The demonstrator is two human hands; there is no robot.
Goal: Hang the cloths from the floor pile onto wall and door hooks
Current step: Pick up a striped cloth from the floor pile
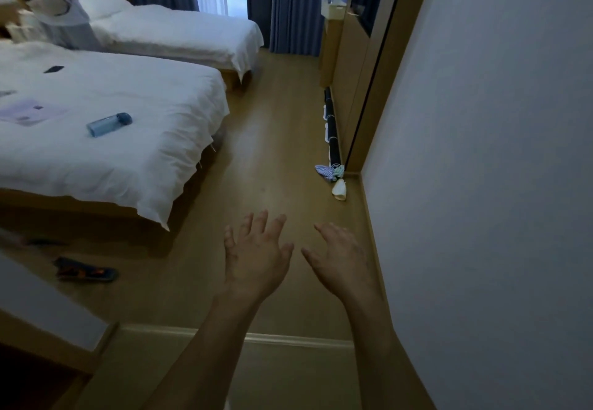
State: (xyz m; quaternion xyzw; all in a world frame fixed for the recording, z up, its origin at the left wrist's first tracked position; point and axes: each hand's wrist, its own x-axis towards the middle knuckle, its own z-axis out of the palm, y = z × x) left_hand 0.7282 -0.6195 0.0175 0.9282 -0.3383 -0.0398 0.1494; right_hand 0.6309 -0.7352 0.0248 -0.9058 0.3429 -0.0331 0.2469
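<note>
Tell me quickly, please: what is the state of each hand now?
Left hand: open, fingers spread, holding nothing.
Right hand: open, fingers relaxed, holding nothing.

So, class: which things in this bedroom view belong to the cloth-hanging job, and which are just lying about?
Belong to the job:
cloth pile on the floor by the wall corner
left hand, open, empty
right hand, open, empty

Just lying about:
blue bottle on the near bed
sandal on the floor
pillow on the far bed
</note>
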